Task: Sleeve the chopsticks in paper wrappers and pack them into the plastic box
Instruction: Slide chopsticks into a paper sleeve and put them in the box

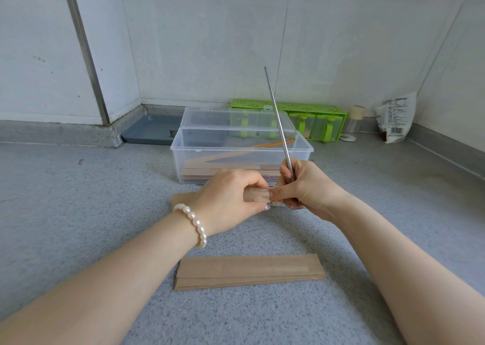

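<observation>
1. Head view, progress: you are partway through. Several sleeved pairs already lie in the plastic box (241, 158), so the early rounds look finished, and a stack of empty paper wrappers (249, 271) waits on the surface (78, 200) just in front of you, so I judge a good many rounds remain.

2. Head view, the step in hand: your left hand (231, 197) pinches the open end of one paper wrapper (256, 194), fingers curled round it. Your right hand (304, 187) has its grip closed round a metal chopstick (278, 119), which stands nearly upright with its thin tip toward the wall. Its lower end is hidden in your fist, so you cannot tell from here whether it has entered the wrapper, or whether a second stick is held with it.

3. Head view, containers: the plastic box sits open just beyond your hands, lid tipped back. Inside, brown sleeved pairs lie flat along the bottom, and one wooden-looking pair rests slanted above them. Behind it a green condiment rack (301, 119) holds small clear lidded cups; their contents are too faint to name. A small clear jar (353, 121) and a printed bag (396, 116) stand to its right.
</observation>
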The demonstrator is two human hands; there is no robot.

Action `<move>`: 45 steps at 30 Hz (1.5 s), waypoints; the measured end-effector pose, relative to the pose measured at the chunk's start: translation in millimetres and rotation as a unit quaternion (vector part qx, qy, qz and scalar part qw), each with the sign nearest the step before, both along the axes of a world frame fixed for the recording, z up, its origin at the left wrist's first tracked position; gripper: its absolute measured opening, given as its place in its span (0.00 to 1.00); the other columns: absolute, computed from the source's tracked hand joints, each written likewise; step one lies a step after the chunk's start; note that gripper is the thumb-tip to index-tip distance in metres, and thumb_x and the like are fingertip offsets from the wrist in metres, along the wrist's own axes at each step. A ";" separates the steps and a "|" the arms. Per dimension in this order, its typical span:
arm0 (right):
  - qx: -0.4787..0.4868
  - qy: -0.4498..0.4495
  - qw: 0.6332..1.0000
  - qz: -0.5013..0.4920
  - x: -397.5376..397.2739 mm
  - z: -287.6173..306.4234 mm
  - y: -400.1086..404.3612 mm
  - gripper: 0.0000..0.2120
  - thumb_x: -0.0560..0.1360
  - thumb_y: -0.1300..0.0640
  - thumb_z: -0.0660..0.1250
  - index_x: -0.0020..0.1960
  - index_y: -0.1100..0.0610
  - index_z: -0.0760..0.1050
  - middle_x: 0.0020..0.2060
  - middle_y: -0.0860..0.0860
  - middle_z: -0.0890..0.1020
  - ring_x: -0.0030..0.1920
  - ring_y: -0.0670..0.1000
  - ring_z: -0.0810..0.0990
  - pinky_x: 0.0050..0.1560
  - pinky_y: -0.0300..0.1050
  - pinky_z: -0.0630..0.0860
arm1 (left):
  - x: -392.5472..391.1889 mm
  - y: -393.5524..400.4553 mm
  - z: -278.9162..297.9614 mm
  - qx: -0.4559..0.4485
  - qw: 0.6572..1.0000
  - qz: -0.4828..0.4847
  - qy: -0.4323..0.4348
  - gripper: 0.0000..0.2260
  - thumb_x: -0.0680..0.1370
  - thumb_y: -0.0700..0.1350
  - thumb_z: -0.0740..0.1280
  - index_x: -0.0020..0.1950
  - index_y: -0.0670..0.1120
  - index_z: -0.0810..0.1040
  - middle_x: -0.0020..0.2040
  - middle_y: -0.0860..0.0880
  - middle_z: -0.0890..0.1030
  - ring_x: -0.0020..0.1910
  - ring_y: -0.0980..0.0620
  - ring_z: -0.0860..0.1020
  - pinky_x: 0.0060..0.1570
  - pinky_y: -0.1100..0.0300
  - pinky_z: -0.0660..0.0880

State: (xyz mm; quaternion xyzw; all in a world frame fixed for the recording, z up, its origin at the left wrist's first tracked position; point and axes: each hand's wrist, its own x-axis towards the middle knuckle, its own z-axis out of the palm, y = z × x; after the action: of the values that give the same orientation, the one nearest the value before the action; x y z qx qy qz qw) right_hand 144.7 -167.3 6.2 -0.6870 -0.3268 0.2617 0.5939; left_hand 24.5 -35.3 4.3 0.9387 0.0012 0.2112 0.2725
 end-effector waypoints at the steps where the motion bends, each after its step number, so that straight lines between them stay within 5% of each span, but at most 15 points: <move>1: -0.005 0.002 1.000 -0.001 0.6 0.0 -0.3 0.25 0.65 0.77 0.70 0.35 0.55 0.57 0.22 0.54 0.69 0.18 0.48 0.63 0.20 0.36 0.58 | 0.1 0.5 0.4 -0.004 1.000 0.003 0.004 0.10 0.69 0.46 0.74 0.49 0.50 0.81 0.44 0.55 0.82 0.45 0.56 0.78 0.50 0.57 0.74; 4: -0.034 -0.024 0.999 -0.004 4.9 3.5 -6.5 0.22 0.64 0.63 0.76 0.37 0.54 0.61 0.25 0.49 0.65 0.22 0.45 0.61 0.21 0.36 0.57 | 1.5 4.4 1.4 -0.010 1.000 0.024 0.007 0.10 0.70 0.46 0.74 0.50 0.50 0.81 0.46 0.55 0.82 0.45 0.56 0.78 0.50 0.59 0.74; 7: -0.041 -0.094 0.994 -0.033 8.1 14.1 -16.8 0.15 0.71 0.46 0.69 0.41 0.57 0.70 0.27 0.49 0.66 0.26 0.47 0.60 0.28 0.39 0.57 | 3.1 13.1 1.5 -0.019 0.998 0.058 0.019 0.11 0.69 0.45 0.74 0.51 0.50 0.81 0.47 0.54 0.81 0.47 0.56 0.77 0.52 0.60 0.73; 11: -0.096 -0.208 0.958 -0.173 13.8 16.6 -23.6 0.29 0.77 0.39 0.55 0.36 0.61 0.80 0.25 0.53 0.68 0.26 0.49 0.63 0.33 0.42 0.60 | 4.8 23.3 1.9 -0.019 0.995 0.093 0.026 0.12 0.69 0.45 0.75 0.51 0.48 0.81 0.45 0.56 0.78 0.48 0.54 0.76 0.53 0.60 0.72; 14: -0.125 -0.264 0.910 -0.294 20.6 12.7 -25.5 0.22 0.75 0.48 0.64 0.28 0.61 0.75 0.15 0.47 0.67 0.20 0.47 0.63 0.29 0.40 0.60 | 5.6 28.5 2.3 -0.026 0.993 0.112 0.022 0.13 0.69 0.44 0.75 0.52 0.47 0.81 0.46 0.55 0.77 0.47 0.57 0.74 0.49 0.68 0.66; 18: -0.119 -0.299 0.859 -0.399 30.1 12.4 -30.7 0.13 0.68 0.60 0.63 0.27 0.63 0.68 0.24 0.57 0.63 0.29 0.52 0.59 0.34 0.43 0.58 | 4.2 33.7 5.5 -0.047 0.991 0.128 0.011 0.12 0.68 0.44 0.75 0.50 0.48 0.81 0.44 0.55 0.78 0.46 0.56 0.75 0.47 0.65 0.68; 26: -0.190 -0.344 0.805 -0.445 28.3 16.2 -30.6 0.19 0.68 0.60 0.62 0.24 0.55 0.57 0.19 0.52 0.59 0.26 0.54 0.57 0.43 0.48 0.63 | 2.3 40.2 11.3 -0.054 0.989 0.139 -0.011 0.12 0.68 0.43 0.75 0.50 0.48 0.80 0.42 0.57 0.76 0.45 0.58 0.73 0.44 0.69 0.65; 37: -0.167 -0.389 0.826 -0.372 33.1 6.9 -22.8 0.17 0.66 0.63 0.64 0.25 0.57 0.58 0.23 0.54 0.61 0.31 0.53 0.58 0.34 0.42 0.56 | 1.2 31.1 9.9 -0.060 0.992 0.108 0.040 0.14 0.66 0.44 0.77 0.49 0.50 0.80 0.40 0.59 0.76 0.41 0.59 0.74 0.38 0.72 0.66; 45: -0.156 -0.383 0.840 -0.351 32.7 5.4 -21.5 0.13 0.65 0.64 0.65 0.25 0.62 0.64 0.24 0.57 0.64 0.29 0.52 0.59 0.32 0.42 0.57 | -4.1 32.9 18.6 -0.206 0.971 0.048 0.115 0.04 0.70 0.39 0.73 0.42 0.47 0.81 0.34 0.50 0.84 0.34 0.57 0.83 0.40 0.62 0.78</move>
State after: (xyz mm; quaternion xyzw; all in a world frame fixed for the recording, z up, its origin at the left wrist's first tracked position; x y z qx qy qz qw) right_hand 177.4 -188.7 11.6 -0.8848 -0.2196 -0.2007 0.3587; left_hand 20.4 -2.4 22.9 0.8793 0.1209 0.1100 0.4473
